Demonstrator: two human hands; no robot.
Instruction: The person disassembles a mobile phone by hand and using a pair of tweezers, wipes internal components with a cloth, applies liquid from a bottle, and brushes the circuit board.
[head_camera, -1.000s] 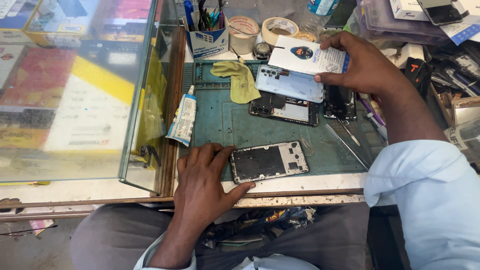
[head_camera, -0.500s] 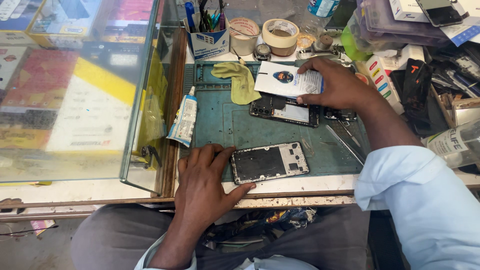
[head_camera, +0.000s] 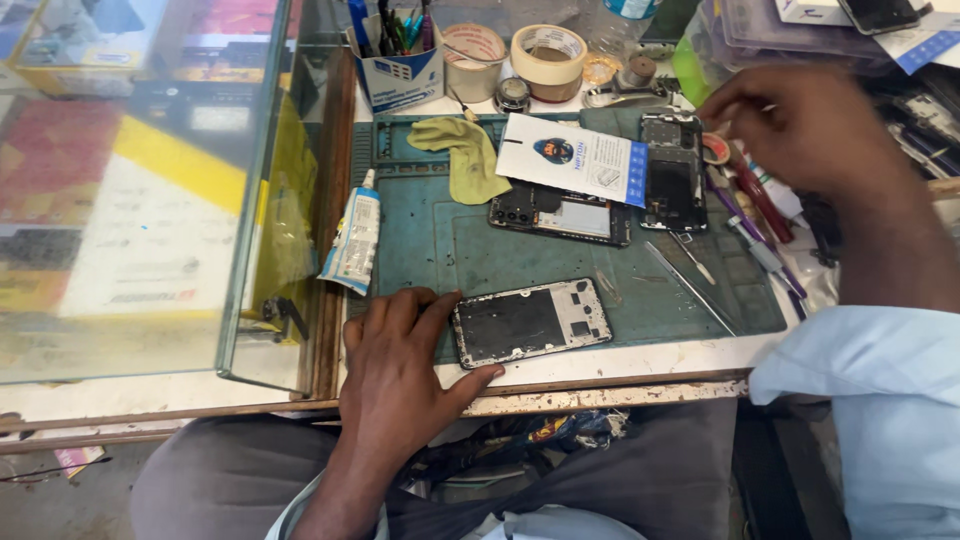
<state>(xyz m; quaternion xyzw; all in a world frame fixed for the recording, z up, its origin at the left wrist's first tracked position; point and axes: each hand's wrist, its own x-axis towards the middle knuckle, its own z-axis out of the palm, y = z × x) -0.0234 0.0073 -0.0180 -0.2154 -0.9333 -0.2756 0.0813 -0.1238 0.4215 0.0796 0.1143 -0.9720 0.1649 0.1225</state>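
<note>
Your left hand lies flat with fingers spread, pinning the phone frame at the mat's near edge, while your right hand, fingers curled and empty, hovers over tools right of the mat; picking one looks next

The left hand lies flat, palm down, at the near edge of the mat, fingers spread forward and thumb stretched to the right. The right hand hovers over the mat's far right corner, fingers curled downward, blurred, its light-blue-sleeved forearm bent.
</note>
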